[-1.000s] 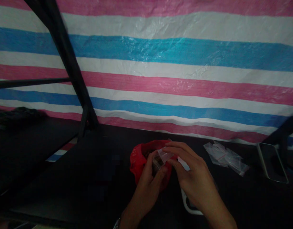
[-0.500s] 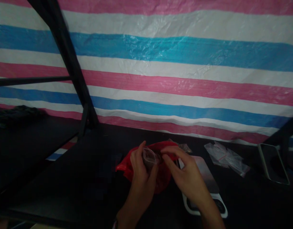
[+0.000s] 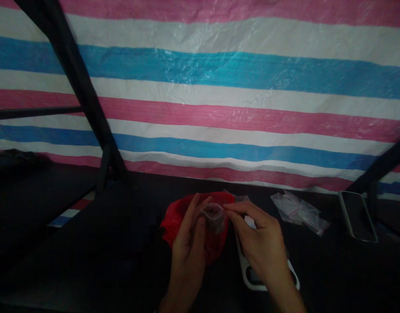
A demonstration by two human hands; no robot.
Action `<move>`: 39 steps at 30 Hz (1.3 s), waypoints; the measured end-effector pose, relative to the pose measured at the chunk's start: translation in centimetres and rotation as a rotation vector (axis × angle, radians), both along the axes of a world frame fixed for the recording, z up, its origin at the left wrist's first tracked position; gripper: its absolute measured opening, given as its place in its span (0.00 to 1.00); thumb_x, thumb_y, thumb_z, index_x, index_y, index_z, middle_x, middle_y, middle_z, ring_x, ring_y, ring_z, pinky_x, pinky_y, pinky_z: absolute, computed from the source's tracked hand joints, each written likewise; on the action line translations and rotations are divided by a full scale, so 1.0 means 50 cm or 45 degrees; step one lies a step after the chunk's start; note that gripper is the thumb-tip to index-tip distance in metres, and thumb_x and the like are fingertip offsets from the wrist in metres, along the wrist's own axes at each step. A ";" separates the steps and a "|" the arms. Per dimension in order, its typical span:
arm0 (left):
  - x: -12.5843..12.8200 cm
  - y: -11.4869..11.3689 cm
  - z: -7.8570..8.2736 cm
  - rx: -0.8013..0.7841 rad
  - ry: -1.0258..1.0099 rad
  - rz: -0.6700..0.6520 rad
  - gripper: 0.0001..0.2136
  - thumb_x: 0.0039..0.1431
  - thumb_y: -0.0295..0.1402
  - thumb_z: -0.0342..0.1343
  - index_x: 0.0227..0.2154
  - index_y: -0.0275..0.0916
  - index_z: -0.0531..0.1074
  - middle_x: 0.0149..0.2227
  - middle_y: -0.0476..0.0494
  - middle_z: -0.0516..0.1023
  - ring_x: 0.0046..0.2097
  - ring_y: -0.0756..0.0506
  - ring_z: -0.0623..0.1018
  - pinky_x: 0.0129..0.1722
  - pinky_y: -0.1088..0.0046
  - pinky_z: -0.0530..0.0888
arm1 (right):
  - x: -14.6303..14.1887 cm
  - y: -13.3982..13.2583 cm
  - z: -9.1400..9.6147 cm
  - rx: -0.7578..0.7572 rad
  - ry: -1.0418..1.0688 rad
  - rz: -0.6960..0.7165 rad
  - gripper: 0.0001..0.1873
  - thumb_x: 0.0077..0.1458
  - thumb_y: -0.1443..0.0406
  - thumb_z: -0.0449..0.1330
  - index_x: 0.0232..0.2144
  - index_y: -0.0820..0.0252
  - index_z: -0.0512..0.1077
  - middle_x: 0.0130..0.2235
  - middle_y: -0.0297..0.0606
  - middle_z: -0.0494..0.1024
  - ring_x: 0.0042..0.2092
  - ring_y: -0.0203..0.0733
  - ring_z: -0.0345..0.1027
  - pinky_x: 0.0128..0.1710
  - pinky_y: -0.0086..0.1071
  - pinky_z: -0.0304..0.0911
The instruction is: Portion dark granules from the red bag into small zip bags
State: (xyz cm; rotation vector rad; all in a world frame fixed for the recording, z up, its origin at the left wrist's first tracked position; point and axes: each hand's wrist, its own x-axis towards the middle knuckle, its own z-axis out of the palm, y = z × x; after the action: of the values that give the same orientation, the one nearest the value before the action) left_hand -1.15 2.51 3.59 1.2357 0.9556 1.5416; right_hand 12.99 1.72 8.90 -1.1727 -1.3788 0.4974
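Note:
A small clear plastic bag [image 3: 216, 221] with its mouth open is held between my two hands, above a red plastic bag [image 3: 177, 215]. Something dark shows inside the clear bag, too dim to name. My left hand [image 3: 190, 248] has its thumb and fingers closed on the bag's left side. On the right edge of its mouth, my right hand [image 3: 260, 234] pinches with thumb and forefinger. A white kitchen scale [image 3: 248, 284] lies beneath my right hand, which hides much of its plate.
Several empty clear zip bags [image 3: 299, 211] lie at the back right, with a phone [image 3: 358, 216] beyond them. Another small clear bag [image 3: 242, 198] lies behind my right hand. A black frame post [image 3: 85, 95] rises at left before a striped plastic sheet [image 3: 219, 113].
The clear bag's mouth now gapes wider, and my right hand pinches its right edge. The whole view has shifted slightly, moving the zip bags and phone left in the picture.

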 end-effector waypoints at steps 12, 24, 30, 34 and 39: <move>0.064 -0.007 0.014 -0.282 -0.223 0.172 0.22 0.53 0.52 0.69 0.41 0.39 0.84 0.39 0.40 0.89 0.39 0.40 0.87 0.36 0.70 0.84 | 0.059 -0.025 -0.002 -0.101 -0.010 0.055 0.08 0.59 0.61 0.66 0.40 0.53 0.83 0.36 0.35 0.85 0.37 0.41 0.79 0.38 0.30 0.74; 0.107 -0.015 -0.008 0.000 0.052 0.136 0.15 0.68 0.48 0.59 0.41 0.41 0.80 0.38 0.43 0.86 0.38 0.46 0.85 0.39 0.73 0.82 | 0.213 -0.005 -0.074 -0.300 0.163 -0.106 0.21 0.54 0.53 0.70 0.46 0.57 0.76 0.30 0.33 0.80 0.32 0.43 0.76 0.33 0.34 0.70; 0.101 -0.019 -0.030 0.268 0.416 0.233 0.09 0.70 0.34 0.54 0.37 0.42 0.79 0.30 0.51 0.81 0.31 0.52 0.81 0.33 0.82 0.77 | 0.269 0.015 -0.144 -0.355 -0.139 -0.426 0.22 0.55 0.50 0.61 0.44 0.58 0.80 0.39 0.45 0.85 0.40 0.52 0.79 0.43 0.43 0.71; 0.099 -0.026 -0.026 0.496 0.561 0.257 0.09 0.68 0.28 0.53 0.36 0.43 0.78 0.29 0.54 0.80 0.29 0.54 0.80 0.33 0.84 0.76 | 0.287 0.015 -0.143 -0.278 -0.203 -0.623 0.25 0.58 0.46 0.58 0.40 0.59 0.83 0.40 0.48 0.86 0.37 0.52 0.78 0.42 0.44 0.71; 0.090 -0.033 -0.031 0.625 0.685 0.314 0.10 0.66 0.25 0.52 0.36 0.42 0.78 0.27 0.55 0.79 0.28 0.54 0.79 0.32 0.84 0.75 | 0.288 0.017 -0.143 -0.279 -0.155 -0.601 0.27 0.59 0.42 0.59 0.36 0.58 0.83 0.37 0.46 0.87 0.36 0.51 0.77 0.39 0.41 0.69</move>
State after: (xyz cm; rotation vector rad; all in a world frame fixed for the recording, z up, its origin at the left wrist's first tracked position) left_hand 3.33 0.88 2.03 2.0134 1.1342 1.7343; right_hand 27.40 2.56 1.74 -1.6741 -1.1135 0.2446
